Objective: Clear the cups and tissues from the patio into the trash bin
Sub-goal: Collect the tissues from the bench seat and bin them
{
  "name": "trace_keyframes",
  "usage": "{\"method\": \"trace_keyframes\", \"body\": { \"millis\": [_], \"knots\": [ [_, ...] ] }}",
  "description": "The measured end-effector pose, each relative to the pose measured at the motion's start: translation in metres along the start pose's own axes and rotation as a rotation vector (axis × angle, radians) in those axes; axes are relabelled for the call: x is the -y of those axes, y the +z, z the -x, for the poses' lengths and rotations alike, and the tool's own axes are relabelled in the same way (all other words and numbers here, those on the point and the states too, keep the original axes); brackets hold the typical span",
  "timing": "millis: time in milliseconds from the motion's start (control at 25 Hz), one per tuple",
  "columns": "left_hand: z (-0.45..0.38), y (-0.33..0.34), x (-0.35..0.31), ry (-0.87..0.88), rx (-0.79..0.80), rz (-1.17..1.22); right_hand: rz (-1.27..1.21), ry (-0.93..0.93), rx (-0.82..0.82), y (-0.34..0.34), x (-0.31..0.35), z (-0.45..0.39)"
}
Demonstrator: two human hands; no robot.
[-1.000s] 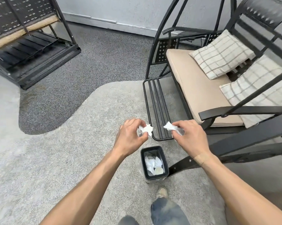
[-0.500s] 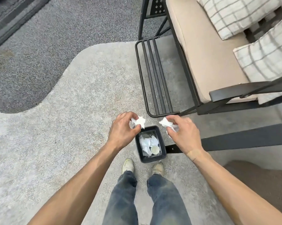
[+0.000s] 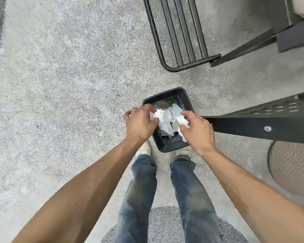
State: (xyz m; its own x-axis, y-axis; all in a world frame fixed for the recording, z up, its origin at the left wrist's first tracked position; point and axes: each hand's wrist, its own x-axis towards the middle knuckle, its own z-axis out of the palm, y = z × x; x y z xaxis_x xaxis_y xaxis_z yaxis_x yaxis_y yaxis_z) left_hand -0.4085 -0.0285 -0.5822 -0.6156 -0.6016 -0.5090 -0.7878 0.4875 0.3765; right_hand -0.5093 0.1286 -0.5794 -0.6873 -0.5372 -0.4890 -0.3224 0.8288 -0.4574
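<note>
A white tissue (image 3: pixel 156 115) is being pinched by the left hand (image 3: pixel 139 124), with the fingers curled around it. The hand is being held over the 9 o'clock edge of the trash bin (image 3: pixel 187 99), and the tissue is being held above the open top.

The black bin is sitting on the gray patio floor (image 3: pixel 69 81), just ahead of two pale shoes (image 3: pixel 145 149). More white tissues and a round cup (image 3: pixel 175 125) are lying inside it.

Another crumpled tissue (image 3: pixel 182 121) is being pinched by the right hand (image 3: pixel 197 131), over the bin's 3 o'clock side. The two hands are being kept apart, with the bin's open top showing between them.

At 12 o'clock from the bin, a black metal footrest (image 3: pixel 181 34) is standing on the floor. At 3 o'clock, a dark metal bar (image 3: pixel 261 128) is running off to the edge of the view.

Blue jeans (image 3: pixel 165 199) are being seen at 6 o'clock.
</note>
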Motion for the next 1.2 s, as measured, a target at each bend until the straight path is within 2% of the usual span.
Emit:
{"method": "trace_keyframes", "body": {
  "millis": [160,320,520,680,800,1000,1200],
  "knots": [
    [-0.033,0.077,0.018,0.111,-0.004,-0.261,0.042,0.059,0.044,0.071,-0.029,-0.035],
    [-0.045,0.109,0.024,0.203,-0.016,-0.475,0.012,0.156,0.047,0.098,-0.043,-0.048],
    [-0.041,0.092,0.018,0.177,0.011,-0.409,-0.023,0.153,0.088,0.074,-0.037,-0.046],
    [-0.021,0.043,-0.003,0.168,0.020,-0.323,-0.008,0.064,0.046,0.019,-0.015,-0.025],
    [0.006,-0.014,-0.028,0.224,-0.009,-0.264,0.004,-0.036,-0.023,-0.038,0.011,-0.001],
    [0.066,-0.143,-0.090,0.394,-0.153,-0.156,0.009,-0.202,-0.198,-0.171,0.060,0.057],
    [0.131,-0.265,-0.165,0.598,-0.168,-0.075,0.079,-0.310,-0.416,-0.305,0.107,0.125]
  ]
}}
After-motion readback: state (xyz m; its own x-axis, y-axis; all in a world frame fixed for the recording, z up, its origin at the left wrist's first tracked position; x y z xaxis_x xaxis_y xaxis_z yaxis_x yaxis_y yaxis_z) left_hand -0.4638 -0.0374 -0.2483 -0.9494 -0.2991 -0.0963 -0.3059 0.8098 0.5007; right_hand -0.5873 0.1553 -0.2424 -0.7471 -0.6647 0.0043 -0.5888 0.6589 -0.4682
